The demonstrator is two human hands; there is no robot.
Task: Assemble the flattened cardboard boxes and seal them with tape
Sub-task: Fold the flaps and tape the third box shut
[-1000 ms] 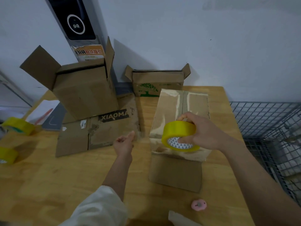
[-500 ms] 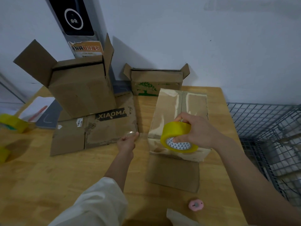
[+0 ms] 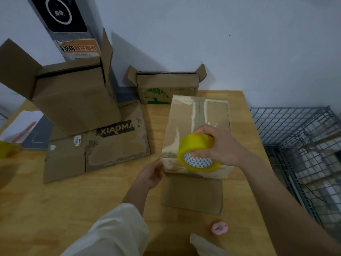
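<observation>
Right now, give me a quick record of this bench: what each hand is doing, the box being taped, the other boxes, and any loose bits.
right hand: grips the yellow tape roll over the near end of the box
left hand: at the box's near left corner, seems to pinch a clear strip of tape
box being taped: closed, glossy tape along its top, one flap flat on the wooden table
open boxes: large box on a flattened box; small box at the wall
loose: pink round object near the table edge
</observation>
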